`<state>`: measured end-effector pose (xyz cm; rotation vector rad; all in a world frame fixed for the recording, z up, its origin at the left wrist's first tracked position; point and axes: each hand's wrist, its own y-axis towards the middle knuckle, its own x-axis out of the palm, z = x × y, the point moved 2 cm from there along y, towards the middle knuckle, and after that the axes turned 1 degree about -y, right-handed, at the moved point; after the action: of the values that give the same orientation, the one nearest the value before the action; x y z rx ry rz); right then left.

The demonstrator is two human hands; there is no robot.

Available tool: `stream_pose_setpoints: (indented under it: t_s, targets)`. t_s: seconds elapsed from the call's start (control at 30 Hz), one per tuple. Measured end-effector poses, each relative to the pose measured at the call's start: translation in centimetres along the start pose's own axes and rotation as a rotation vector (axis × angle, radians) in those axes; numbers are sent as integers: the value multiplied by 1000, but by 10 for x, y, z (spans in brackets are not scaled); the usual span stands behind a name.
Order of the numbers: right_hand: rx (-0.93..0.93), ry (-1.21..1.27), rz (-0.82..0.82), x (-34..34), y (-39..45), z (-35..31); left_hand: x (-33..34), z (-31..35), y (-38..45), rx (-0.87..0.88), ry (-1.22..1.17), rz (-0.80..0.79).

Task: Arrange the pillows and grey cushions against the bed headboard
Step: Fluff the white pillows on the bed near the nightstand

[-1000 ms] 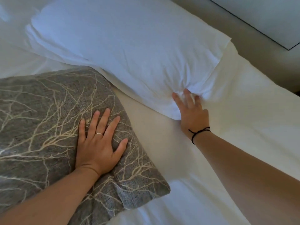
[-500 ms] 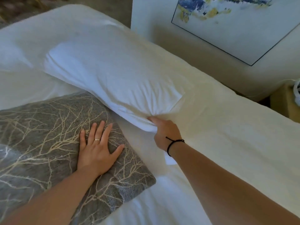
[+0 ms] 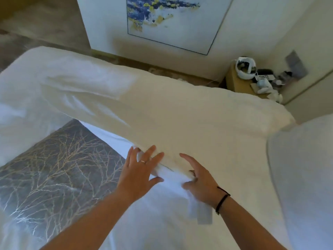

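A long white pillow (image 3: 111, 105) lies slantwise across the white bed, its near corner between my hands. My right hand (image 3: 201, 184), a black band at its wrist, has its fingers curled into the pillow's corner fabric. My left hand (image 3: 139, 171), wearing a ring, rests with spread fingers on the same corner, thumb apart below the edge. A grey cushion (image 3: 54, 170) with a pale branch pattern lies flat at the left, apart from my left hand. A second white pillow (image 3: 304, 174) bulges at the right edge.
The bed's far edge (image 3: 207, 91) runs along a wall with a framed blue and yellow picture (image 3: 167, 18). At the far right stands a small bedside table (image 3: 239, 83) with a white headset (image 3: 246, 67) and several small items.
My left hand left the grey cushion and came onto the pillow's corner beside my right hand. The pillow's near end has been pulled toward me, and my view has lifted toward the wall.
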<state>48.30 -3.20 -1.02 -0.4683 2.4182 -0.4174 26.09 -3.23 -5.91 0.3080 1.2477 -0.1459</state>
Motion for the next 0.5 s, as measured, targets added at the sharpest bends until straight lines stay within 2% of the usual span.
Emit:
stream_pose_setpoints:
  t_s: [0.1,0.2,0.3,0.43,0.5]
  targets:
    - [72,24,-15,-39,-77,21,-18,56,-6,175,-82,-67]
    - [174,27,-1,-58,-142,52,-15,105,-13,233,-241,-202]
    - [344,70,41,-57,-186,87,6,140,-12,334,-187,-334]
    - [481,-43,311,-44,-210,107,31,156,4,422,-70,-371]
    - [408,-364,422,-38,-209,98,33,156,17,458,-38,-402]
